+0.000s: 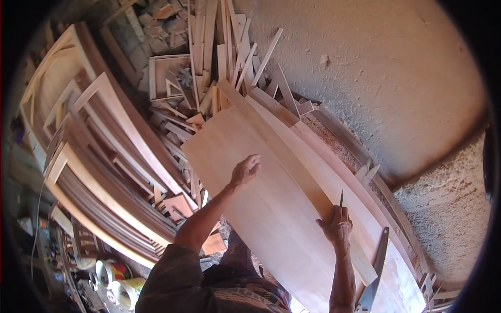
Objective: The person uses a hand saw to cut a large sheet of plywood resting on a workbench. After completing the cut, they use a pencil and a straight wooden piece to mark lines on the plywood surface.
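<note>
Left hand: the left hand (245,169) rests flat, fingers loosely curled, on the plywood sheet (261,208)
Right hand: the right hand (338,225) grips a pencil (342,197) upright at the sheet's right edge
Nearby: a handsaw (377,271) lies just right; wooden frames (104,151) stacked left; offcuts (209,62) behind
Room: rough plaster wall (376,73)

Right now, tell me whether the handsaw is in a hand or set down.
Set down. The handsaw lies flat on the boards, beside the right hand, which grips a pencil instead.

Plywood sheet (261,182) lies on boards (334,172); handsaw (377,271) probably rests at its right.
</note>
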`<state>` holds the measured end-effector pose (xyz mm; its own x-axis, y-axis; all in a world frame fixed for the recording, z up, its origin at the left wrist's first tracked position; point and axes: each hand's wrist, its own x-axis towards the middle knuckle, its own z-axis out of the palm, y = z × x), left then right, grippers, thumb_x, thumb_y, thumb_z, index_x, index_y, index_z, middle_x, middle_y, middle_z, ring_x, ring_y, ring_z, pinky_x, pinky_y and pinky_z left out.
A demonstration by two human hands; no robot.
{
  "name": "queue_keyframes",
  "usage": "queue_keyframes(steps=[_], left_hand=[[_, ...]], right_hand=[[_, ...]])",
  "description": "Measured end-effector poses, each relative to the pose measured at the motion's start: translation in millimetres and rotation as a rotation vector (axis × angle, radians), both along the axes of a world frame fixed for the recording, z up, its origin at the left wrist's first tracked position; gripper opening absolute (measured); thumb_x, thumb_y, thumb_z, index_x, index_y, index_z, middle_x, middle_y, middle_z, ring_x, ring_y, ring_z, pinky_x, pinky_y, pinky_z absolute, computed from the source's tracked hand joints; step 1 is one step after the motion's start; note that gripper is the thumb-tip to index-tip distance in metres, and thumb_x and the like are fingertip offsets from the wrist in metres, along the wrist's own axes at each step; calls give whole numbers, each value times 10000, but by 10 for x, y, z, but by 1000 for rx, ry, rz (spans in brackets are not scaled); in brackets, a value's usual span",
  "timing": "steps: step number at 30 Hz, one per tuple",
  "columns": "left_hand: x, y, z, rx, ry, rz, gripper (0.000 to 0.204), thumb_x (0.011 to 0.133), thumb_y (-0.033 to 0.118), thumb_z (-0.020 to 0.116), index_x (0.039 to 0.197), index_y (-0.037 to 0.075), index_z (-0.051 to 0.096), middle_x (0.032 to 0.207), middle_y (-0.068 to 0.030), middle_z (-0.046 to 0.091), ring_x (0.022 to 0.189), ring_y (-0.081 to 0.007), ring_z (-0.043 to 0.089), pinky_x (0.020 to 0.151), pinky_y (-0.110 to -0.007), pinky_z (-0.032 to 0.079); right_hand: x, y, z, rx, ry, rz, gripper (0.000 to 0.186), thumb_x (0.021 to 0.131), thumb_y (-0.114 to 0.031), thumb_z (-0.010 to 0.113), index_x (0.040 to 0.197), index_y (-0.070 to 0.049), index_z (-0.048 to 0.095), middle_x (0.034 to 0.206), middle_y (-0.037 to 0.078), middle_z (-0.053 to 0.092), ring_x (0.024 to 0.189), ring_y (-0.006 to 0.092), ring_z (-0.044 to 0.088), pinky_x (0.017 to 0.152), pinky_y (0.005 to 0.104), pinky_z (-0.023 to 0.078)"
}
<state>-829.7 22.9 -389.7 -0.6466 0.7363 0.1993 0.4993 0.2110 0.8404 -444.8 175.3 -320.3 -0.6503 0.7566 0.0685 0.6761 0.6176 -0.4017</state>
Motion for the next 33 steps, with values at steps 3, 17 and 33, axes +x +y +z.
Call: queue_keyframes(steps=[3, 17, 33], left_hand=[[-887, 144, 57, -138, 338, -33, 463, 927, 176, 688, 1363, 80, 565, 1298, -141, 652, 1129, -334, 644, 959, -428, 530], [-3341, 1678, 247, -574, 966, -559, 807, 767, 231, 806, 1475, 78, 449, 1550, -95, 425, 1456, -247, 375, 1175, -435, 354], [-3915, 2441, 236, -698, 788, -896, 696, 599, 298, 911, 1173, 76, 585, 1211, -106, 658, 1204, -312, 610, 1019, -451, 479]], right_hand=[[-871, 223, -63, -66, -57, -31, 721, 676, -390, 909, 1229, -101, 548, 1173, 132, 593, 1079, 360, 608, 879, 533, 492], [-3440, 1141, -568, 2, -29, 25, 717, 709, -417, 879, 1258, -79, 566, 1230, 157, 599, 1176, 377, 556, 1015, 545, 421], [-4006, 1222, -577, -150, -95, -83, 697, 733, -407, 852, 1280, -113, 535, 1323, 158, 559, 1231, 368, 560, 980, 558, 443]])
